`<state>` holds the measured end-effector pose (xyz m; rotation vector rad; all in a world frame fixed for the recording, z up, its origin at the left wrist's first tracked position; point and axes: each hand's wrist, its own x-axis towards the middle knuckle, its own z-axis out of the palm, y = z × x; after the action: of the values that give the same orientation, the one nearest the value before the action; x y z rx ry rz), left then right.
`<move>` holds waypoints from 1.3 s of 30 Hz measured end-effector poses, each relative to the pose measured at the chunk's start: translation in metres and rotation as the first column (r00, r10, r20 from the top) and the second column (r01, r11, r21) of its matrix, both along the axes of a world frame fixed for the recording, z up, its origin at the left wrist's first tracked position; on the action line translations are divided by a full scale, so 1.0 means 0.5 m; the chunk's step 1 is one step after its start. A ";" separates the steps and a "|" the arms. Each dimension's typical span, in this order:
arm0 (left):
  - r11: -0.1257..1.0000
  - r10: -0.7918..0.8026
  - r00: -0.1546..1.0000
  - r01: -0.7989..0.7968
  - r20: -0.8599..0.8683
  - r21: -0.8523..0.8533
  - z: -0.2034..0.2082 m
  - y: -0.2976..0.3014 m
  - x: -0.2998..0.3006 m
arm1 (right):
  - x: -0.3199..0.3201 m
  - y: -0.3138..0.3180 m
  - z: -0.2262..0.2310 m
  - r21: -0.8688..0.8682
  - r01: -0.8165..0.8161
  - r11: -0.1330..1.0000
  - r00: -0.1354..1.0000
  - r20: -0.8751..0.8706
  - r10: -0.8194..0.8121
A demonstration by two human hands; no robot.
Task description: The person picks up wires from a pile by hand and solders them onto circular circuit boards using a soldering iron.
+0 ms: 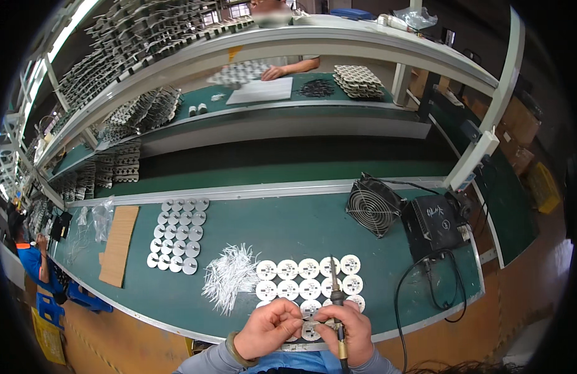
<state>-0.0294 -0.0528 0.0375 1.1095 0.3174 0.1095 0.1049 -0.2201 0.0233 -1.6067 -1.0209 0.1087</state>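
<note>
My left hand (273, 330) is closed in a pinch over the front rows of round white circuit boards (308, 268). Whatever lies between its fingertips is too small to make out. Close beside it, my right hand (351, 330) grips a soldering iron (336, 297), its tip pointing away from me over the boards. The thumb and forefinger of that hand also pinch together near the left fingertips. Several boards under the hands are partly covered. A loose heap of short white wires (229, 277) lies left of the boards.
Rows of grey discs (178, 234) and a cardboard strip (119, 246) lie left. At the right stand a fan (371, 206) and a black box (433, 227) with looping cables (397, 311). Across the bench, another person's hand (274, 73) rests by a white sheet (260, 91).
</note>
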 end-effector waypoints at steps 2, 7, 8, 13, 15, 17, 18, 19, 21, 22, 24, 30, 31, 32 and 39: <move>0.983 -0.042 0.999 0.038 0.021 0.179 -0.009 -0.012 0.003 | -0.001 0.001 0.007 -0.024 -0.053 0.998 0.998 -0.036 0.052; 0.934 -0.066 0.998 0.068 -0.017 0.350 -0.013 -0.025 0.008 | -0.005 -0.011 0.003 -0.014 -0.084 0.996 0.990 -0.118 0.082; 0.895 -0.066 0.998 0.069 -0.021 0.440 -0.010 -0.025 0.010 | -0.005 -0.013 0.000 -0.028 -0.079 0.996 0.988 -0.133 0.075; 0.838 -0.056 0.998 0.048 -0.003 0.544 0.002 -0.028 0.018 | 0.002 -0.025 -0.010 -0.019 -0.079 0.997 0.990 -0.122 0.077; 0.795 -0.081 0.996 0.085 -0.034 0.601 0.006 -0.027 0.020 | 0.001 -0.028 -0.013 -0.012 -0.074 0.997 0.988 -0.137 0.072; 0.745 -0.088 0.996 0.057 0.013 0.665 0.006 -0.029 0.026 | 0.000 -0.030 -0.016 0.001 -0.049 0.999 0.985 -0.164 0.048; 0.684 -0.080 0.996 0.031 0.033 0.729 0.006 -0.030 0.029 | 0.001 -0.030 -0.017 -0.002 -0.058 0.998 0.985 -0.165 0.057; 0.684 -0.092 0.994 0.023 0.055 0.729 0.005 -0.032 0.032 | 0.002 -0.032 -0.018 0.001 -0.051 0.999 0.987 -0.155 0.051; 0.622 -0.065 0.996 -0.007 0.060 0.783 0.004 -0.035 0.037 | 0.005 -0.038 -0.017 0.003 -0.045 0.999 0.988 -0.145 0.045; 0.622 -0.066 0.996 -0.006 0.060 0.783 0.003 -0.033 0.043 | 0.008 -0.044 -0.015 -0.020 -0.008 1.000 0.997 -0.080 0.006; 0.419 -0.093 0.986 -0.088 0.139 0.904 -0.001 -0.026 0.056 | 0.015 -0.060 -0.008 -0.043 0.032 0.999 0.999 -0.012 -0.032; 0.178 -0.028 0.987 -0.148 0.155 0.973 -0.016 -0.034 0.092 | 0.034 -0.124 0.011 -0.083 0.190 0.978 0.972 0.157 -0.175; 0.177 -0.033 0.984 -0.166 0.175 0.970 -0.019 -0.036 0.095 | 0.037 -0.131 0.011 -0.081 0.186 0.979 0.972 0.162 -0.171; 0.168 -0.030 0.988 -0.146 0.153 0.975 -0.021 -0.038 0.098 | 0.039 -0.137 0.009 -0.069 0.225 0.972 0.947 0.252 -0.202; 0.144 0.006 0.996 -0.094 0.094 0.985 -0.033 -0.047 0.110 | 0.030 -0.152 -0.006 -0.104 0.225 0.969 0.958 0.205 -0.201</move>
<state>0.0255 -0.0762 0.0212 2.4938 0.1827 0.4861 0.1199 -0.2962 0.0205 -1.8617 -0.9954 -0.1345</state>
